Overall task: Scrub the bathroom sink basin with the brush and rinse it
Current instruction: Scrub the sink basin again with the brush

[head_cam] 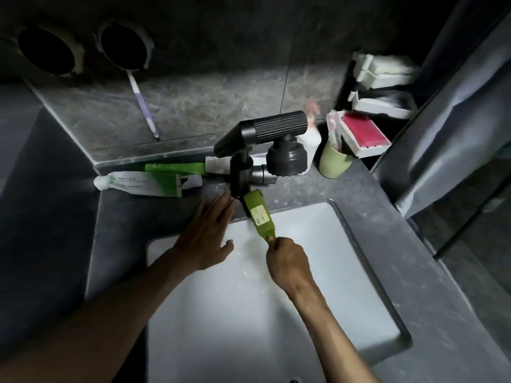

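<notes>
While the white sink basin (249,313) fills the lower middle of the frame, sunk into a dark grey tabletop (414,258), the work is going on at its far rim, just below centre. A black faucet (265,134) stands on the tabletop behind that rim, its ribbed spout lying across the centre of the frame. I cannot tell whether water is running, though the basin shines wet near the back.

The left hand (206,236) comes in from the lower left and lies flat with straight, spread fingers over the back rim. Its fingertips are just beside the faucet's foot and it holds nothing; it looks placed there to brace the body during the reach. The right hand (287,261) comes in from the lower right with its fingers curled tight round the narrow end of the green brush (258,214). The brush slants up and left, so its head meets the seam between rim and tabletop at the faucet's foot. That angle likely lets the bristles work into the corner where grime collects. This reads as scrubbing, with the rinse not yet due.

Smaller things sit clear of the work along the back. A white wall rack (381,87) hangs at upper right, and two toothpaste tubes (146,183) lie left of the faucet. A green cup (334,161) stands to its right, and a toothbrush (143,106) leans at upper left.
</notes>
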